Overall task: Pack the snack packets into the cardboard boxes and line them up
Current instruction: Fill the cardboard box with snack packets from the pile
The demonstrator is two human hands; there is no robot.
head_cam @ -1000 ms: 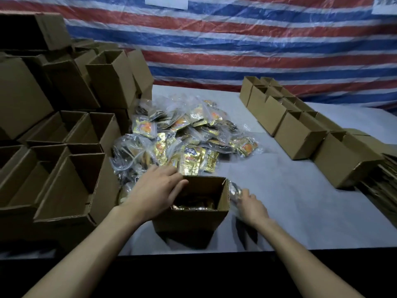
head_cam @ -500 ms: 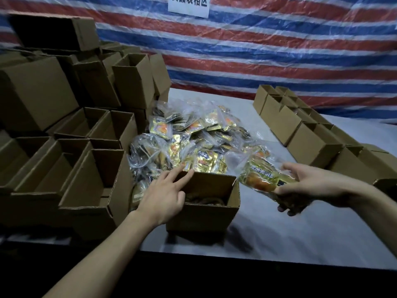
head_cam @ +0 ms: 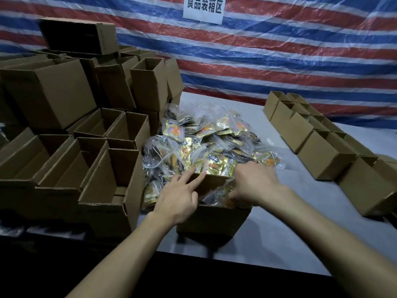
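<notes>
**Both grips at the open box**

The open cardboard box (head_cam: 214,219) stands near the front edge of the pale surface (head_cam: 285,229). Stacked empty boxes (head_cam: 107,183) stand close on its left and the packet heap (head_cam: 206,143) lies just behind it. Bare room lies to its right, up to the row of boxes (head_cam: 322,157) along the right side.

The left grip (head_cam: 178,197) is released, palm down, with straight fingers lying across the box's rim. The right grip (head_cam: 254,183) dips knuckles-up into the box over a crinkly packet (head_cam: 223,195). Its fingers are hidden, so grasp or release cannot be told.

The packets are glossy gold foil in clear bags. The boxes are matte brown corrugated card.
</notes>
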